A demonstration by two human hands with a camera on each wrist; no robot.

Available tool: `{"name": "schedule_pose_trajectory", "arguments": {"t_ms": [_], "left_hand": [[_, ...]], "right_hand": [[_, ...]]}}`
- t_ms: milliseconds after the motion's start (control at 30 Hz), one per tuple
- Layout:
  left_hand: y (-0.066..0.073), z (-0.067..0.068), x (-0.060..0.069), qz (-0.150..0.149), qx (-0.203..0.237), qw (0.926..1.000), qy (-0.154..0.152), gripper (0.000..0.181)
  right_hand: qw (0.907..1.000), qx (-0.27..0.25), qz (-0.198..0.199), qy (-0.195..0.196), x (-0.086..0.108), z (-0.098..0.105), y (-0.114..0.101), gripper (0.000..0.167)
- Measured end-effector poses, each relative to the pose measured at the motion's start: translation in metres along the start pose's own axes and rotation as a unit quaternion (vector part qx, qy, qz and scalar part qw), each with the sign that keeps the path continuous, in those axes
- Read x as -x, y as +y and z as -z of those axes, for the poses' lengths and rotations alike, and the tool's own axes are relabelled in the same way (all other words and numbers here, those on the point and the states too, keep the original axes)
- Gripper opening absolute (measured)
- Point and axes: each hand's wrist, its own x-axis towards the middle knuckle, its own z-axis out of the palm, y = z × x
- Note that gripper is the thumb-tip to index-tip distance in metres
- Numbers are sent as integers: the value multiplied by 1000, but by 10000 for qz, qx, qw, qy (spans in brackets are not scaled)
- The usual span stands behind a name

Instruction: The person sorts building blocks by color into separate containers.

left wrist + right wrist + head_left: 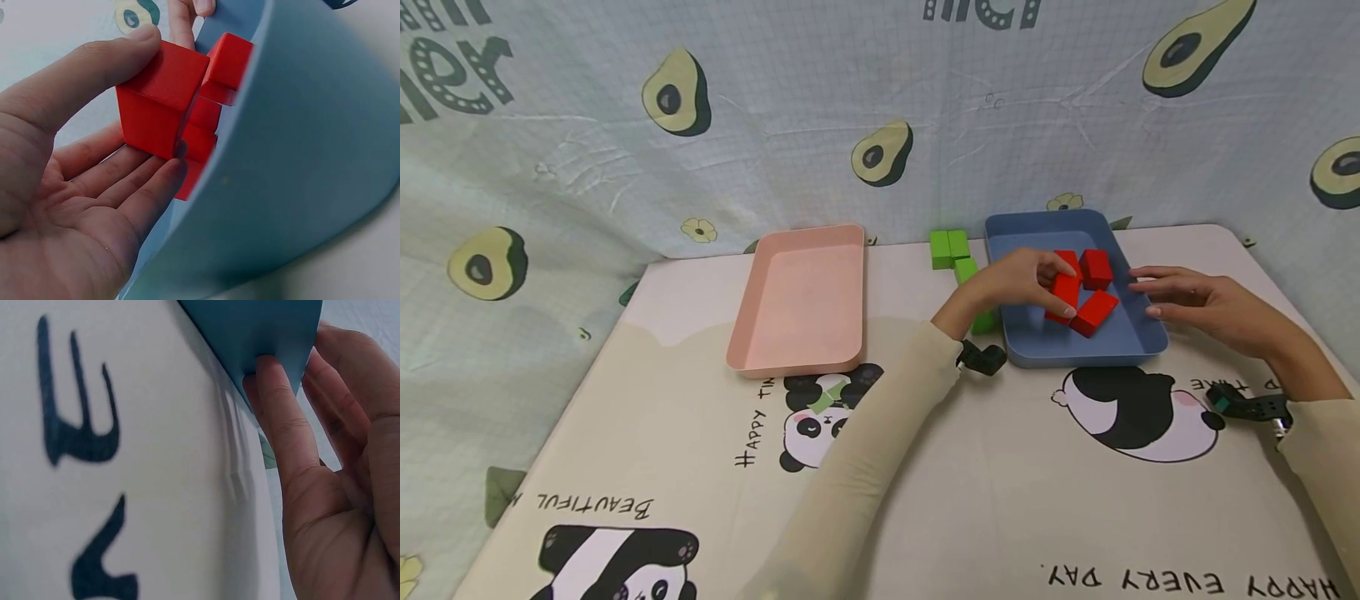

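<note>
My left hand [1018, 279] reaches into the blue tray [1067, 354] and pinches a red block [159, 94] between thumb and fingertips. More red blocks [1094, 313] lie in the tray beside and beneath the fingers; one [1097, 268] sits toward the far right corner. Along the tray's right side is my right hand [1213, 308], its fingers fairly straight and gripping nothing. In the right wrist view its thumb [284, 419] touches the tray's outer wall [250, 331]. The left hand partly hides the blocks under it.
Several green blocks [950, 248] stand on the table left of the blue tray, some partly behind the left wrist. Farther left lies a pink tray [808, 367]. The table cover [985, 500] has panda prints; an avocado-patterned cloth [775, 158] hangs behind.
</note>
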Motion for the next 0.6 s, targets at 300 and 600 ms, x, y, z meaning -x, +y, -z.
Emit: {"name": "schedule_pose_trajectory", "arguments": {"t_ms": [300, 600], "left_hand": [[4, 1, -4, 82, 178, 9998, -95, 56], [7, 2, -9, 204, 176, 9995, -171, 55]], "right_hand": [[9999, -108, 9, -33, -1, 0, 1, 41], [9998, -189, 31, -45, -2, 0, 2, 42]]}}
